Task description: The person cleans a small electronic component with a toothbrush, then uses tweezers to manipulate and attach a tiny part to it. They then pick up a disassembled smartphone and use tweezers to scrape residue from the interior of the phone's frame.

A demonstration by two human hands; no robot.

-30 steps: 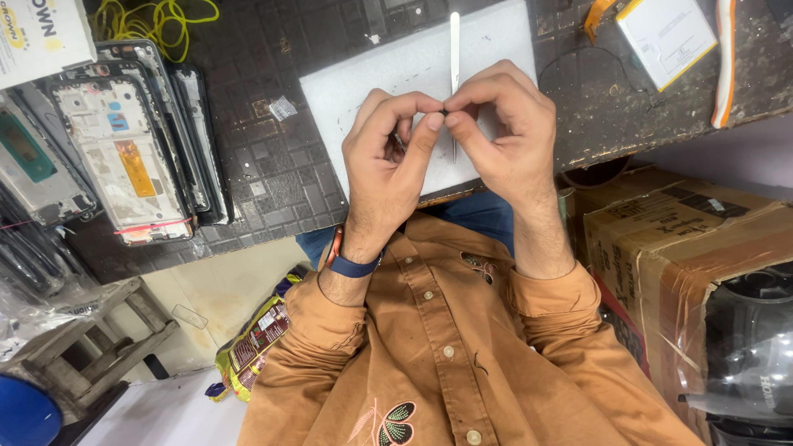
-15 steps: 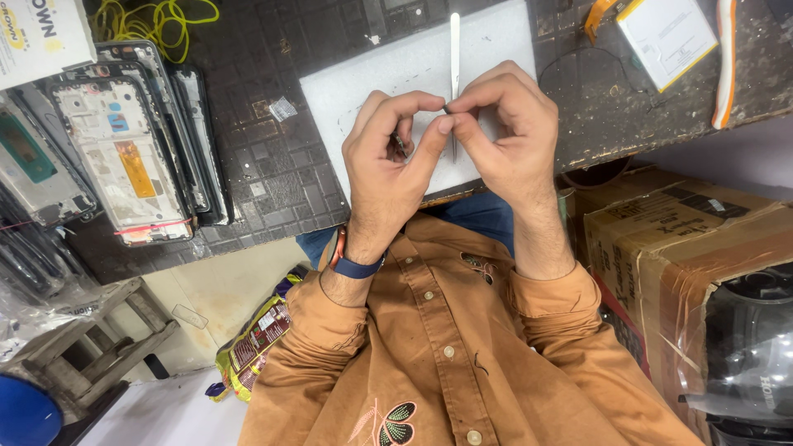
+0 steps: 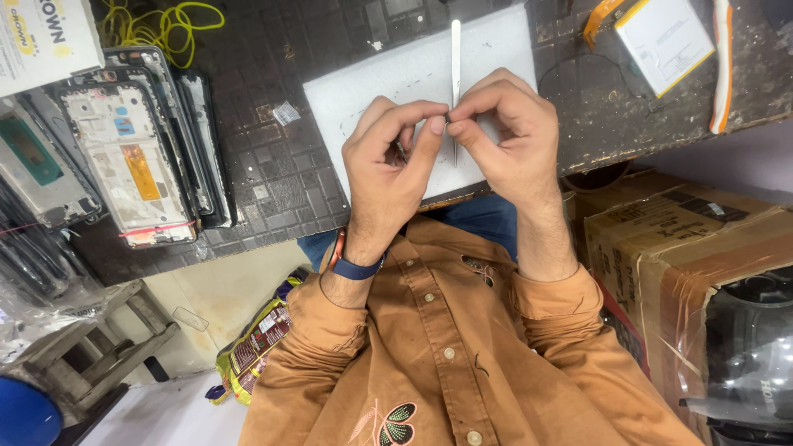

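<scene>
- From my remote seat, I see the left hand (image 3: 388, 169) and the right hand (image 3: 504, 136) meet fingertip to fingertip over a white work mat (image 3: 363, 91) on a dark, gridded bench (image 3: 273, 177).
- Both hands pinch closed on something tiny at the point where thumbs and forefingers touch; it is too small for me to name.
- White tweezers (image 3: 455, 58) rise from that pinch, long axis running straight away from the body across the mat. The right forefinger and thumb sit against the near end, so the right hand is nearer; I cannot tell whether it truly grips them.
- The left wrist wears a blue band (image 3: 355, 266).
- Stripped phone frames (image 3: 124, 157) lie well apart to the left, a white-and-orange battery (image 3: 661, 41) to the far right, a cardboard box (image 3: 677, 248) beside the right forearm.
</scene>
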